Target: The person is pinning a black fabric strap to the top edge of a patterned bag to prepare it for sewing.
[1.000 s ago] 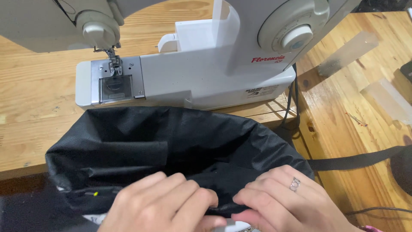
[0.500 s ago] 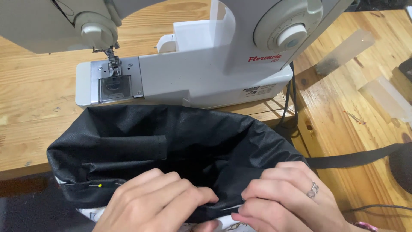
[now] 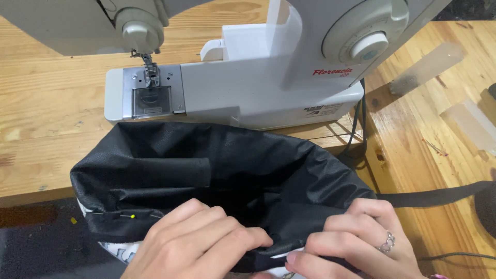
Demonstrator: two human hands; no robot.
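Both hands, left (image 3: 199, 243) and right (image 3: 356, 243), fingers pinched on bag (image 3: 217, 170) rim; fabric looks soft, floppy, light — best gripped at hem.

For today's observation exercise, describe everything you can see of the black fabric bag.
The black fabric bag looks like matte non-woven cloth, open-mouthed, its rim folded over. A yellow-headed pin sits in the near rim. It lies on the wooden table in front of the sewing machine. The left hand and right hand pinch its near edge.
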